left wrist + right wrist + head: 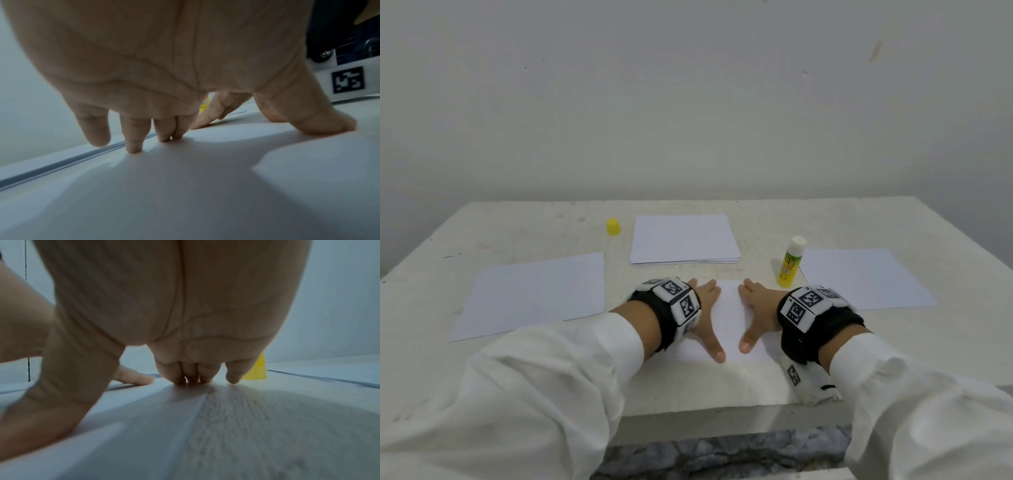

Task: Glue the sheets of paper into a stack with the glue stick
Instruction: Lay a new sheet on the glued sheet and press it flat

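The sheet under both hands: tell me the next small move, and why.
Probably lift the right hand and take the glue stick. Both hands lie flat on the middle sheet, the left hand can keep it steady, and the stick stands uncapped just beside the right hand, its yellow cap set aside.

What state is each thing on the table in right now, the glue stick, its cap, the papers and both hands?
Glue stick: upright, uncapped.
Yellow cap: off, standing apart.
Paper stack: lying flat.
Near sheet: pressed flat.
Left hand: fingers spread, pressing.
Right hand: fingers spread, pressing.
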`<action>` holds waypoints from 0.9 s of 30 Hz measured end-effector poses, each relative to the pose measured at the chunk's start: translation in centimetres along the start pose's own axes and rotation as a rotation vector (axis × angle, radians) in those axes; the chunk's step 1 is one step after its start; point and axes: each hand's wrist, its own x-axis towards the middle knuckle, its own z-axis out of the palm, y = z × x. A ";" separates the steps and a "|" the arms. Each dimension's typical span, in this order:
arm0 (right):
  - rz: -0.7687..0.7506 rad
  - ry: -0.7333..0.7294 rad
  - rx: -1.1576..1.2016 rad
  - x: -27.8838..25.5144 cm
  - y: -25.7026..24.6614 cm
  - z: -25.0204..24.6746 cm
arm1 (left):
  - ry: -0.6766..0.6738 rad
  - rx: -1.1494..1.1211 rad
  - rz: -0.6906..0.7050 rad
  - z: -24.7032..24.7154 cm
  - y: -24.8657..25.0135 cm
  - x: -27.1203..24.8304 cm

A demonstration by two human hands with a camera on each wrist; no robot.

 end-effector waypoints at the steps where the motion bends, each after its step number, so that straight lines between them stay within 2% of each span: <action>1: -0.006 0.006 0.009 -0.1 0.0 0.0 | -0.014 0.003 -0.009 0.2 -0.9 -0.3; 8: -0.061 0.018 0.192 -1.2 0.1 -0.2 | -0.077 -0.022 -0.052 1.7 -7.1 -3.6; 13: -0.053 -0.090 -0.056 -0.9 -1.4 -0.5 | -0.074 -0.029 -0.076 2.8 -9.4 -4.2; 16: -0.163 -0.141 -0.139 -1.4 -4.9 -0.1 | -0.066 -0.033 -0.080 3.2 -9.9 -3.7; 19: -0.319 -0.113 -0.248 -1.2 -9.2 0.9 | -0.068 -0.009 -0.087 3.3 -9.8 -3.4; 22: -0.391 -0.038 -0.343 0.2 -11.8 1.2 | -0.052 0.039 -0.094 3.1 -9.1 -3.6; 24: -0.371 -0.022 -0.329 1.2 -12.2 1.1 | -0.041 0.022 -0.098 3.0 -9.1 -3.6; 27: -0.263 -0.012 -0.250 2.3 -10.0 0.9 | -0.035 -0.006 -0.110 3.3 -9.5 -3.3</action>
